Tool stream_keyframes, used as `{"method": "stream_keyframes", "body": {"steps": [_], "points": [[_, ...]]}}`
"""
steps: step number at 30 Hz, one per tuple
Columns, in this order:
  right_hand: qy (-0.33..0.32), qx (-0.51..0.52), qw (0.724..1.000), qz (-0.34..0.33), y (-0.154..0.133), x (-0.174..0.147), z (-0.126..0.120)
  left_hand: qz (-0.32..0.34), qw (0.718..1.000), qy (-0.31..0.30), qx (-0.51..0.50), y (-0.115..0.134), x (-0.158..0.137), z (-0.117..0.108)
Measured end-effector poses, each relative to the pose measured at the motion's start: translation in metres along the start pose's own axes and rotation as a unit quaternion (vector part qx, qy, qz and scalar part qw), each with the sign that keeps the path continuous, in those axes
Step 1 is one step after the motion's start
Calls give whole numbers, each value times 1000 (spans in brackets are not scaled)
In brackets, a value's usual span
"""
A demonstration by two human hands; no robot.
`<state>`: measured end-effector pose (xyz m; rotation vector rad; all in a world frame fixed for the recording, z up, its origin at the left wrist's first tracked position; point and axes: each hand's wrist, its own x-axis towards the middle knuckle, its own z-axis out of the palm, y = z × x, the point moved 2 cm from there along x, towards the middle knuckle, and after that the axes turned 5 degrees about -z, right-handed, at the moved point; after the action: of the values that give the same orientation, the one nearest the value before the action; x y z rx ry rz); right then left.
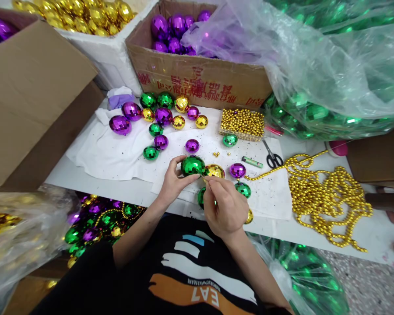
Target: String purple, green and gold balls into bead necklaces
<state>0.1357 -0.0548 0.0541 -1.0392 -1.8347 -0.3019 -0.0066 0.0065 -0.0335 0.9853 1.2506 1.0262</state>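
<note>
My left hand (174,183) grips a shiny green faceted ball (192,166), with the thumb below and the fingers round its left side. At the ball's right end, the fingers of my right hand (223,201) are pinched; what is between them is too small to make out. Behind the right hand show a gold ball (216,170) and part of another green ball (202,197). A purple ball (237,170) and a green ball (243,189) lie just right of it, near a gold bead string (265,174). Loose gold beads (216,154) lie beyond the hands.
Scissors (273,158), a green tube (252,162) and a bead box (242,124) lie on the white cloth (98,148). Several joined balls (163,116) sit farther back. Cartons (197,81) and green-filled plastic bags (331,78) border the table; a bead heap (328,205) lies right.
</note>
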Motion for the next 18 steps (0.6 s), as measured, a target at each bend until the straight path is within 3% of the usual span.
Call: {"method": "stream_keyframes", "body": {"steps": [6,10,15,18], "points": [[-18,0,1000,11,0,-2,2,19,1000,-1,-10,0,-1,1],[13,49,997,60,6,-6,4,34,998,-19,-51,3,-3,1],[41,78,991,98,9,-8,6,-71,974,-65,-206,7,-7,0],[50,94,989,107,6,-7,7,-145,948,-17,-284,3,-4,-3]]}}
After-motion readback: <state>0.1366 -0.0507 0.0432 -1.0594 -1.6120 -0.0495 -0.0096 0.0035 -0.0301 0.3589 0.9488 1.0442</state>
